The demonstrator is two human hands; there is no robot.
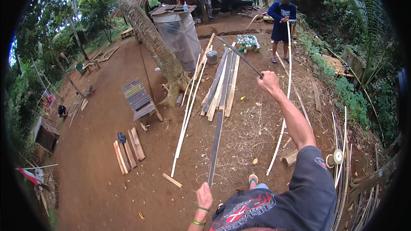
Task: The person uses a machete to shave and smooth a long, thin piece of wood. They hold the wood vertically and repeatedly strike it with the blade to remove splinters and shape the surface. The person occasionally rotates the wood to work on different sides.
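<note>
My left hand (204, 196), with bands at the wrist, is closed round the near end of a long dark bamboo slat (215, 149). The slat points away from me toward a pile of split bamboo (231, 77) on the ground; whether it touches the pile I cannot tell. Raised to the right, my right hand (269, 83) grips the handle of a machete (239, 56). Its long dark blade slants up and to the left, and in the picture it crosses over the far end of the pile.
At the far right a person (282, 21) holds a long pale bamboo strip (289, 68). A leaning tree trunk (154, 30) and a slatted bench (139, 96) stand left. Short boards (128, 149) lie on the dirt. A spool (336, 157) sits near bamboo poles at right.
</note>
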